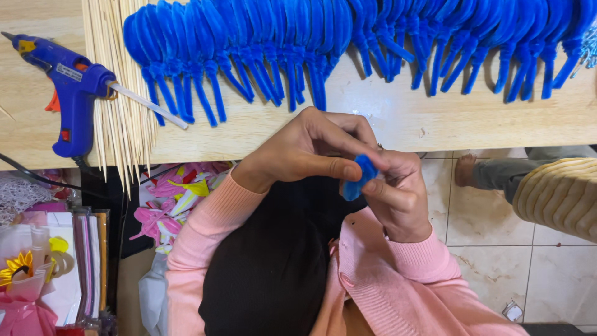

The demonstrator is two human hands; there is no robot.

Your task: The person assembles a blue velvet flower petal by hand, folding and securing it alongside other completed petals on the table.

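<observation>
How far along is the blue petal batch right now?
Done: a long row of finished blue petals lies across the wooden table. In hand: the left hand and right hand pinch one more blue piece. Untouched: the skewers and glue gun.

Seen from above, the left hand (305,152) and the right hand (398,193) meet just off the edge of the counter (398,124), both pinching a small blue chenille piece (359,177) between thumbs and fingertips. Both arms wear pink knit sleeves (205,236). On the counter a long row of finished blue chenille petals (348,43) lies side by side, stems pointing toward the person. At the left, a blue glue gun (68,93) rests across a bundle of thin wooden skewers (121,93), its glue stick (149,106) jutting out the back. Below the counter sit scraps of pink and yellow paper (171,199), and a tiled floor (497,249) shows at right.
</observation>
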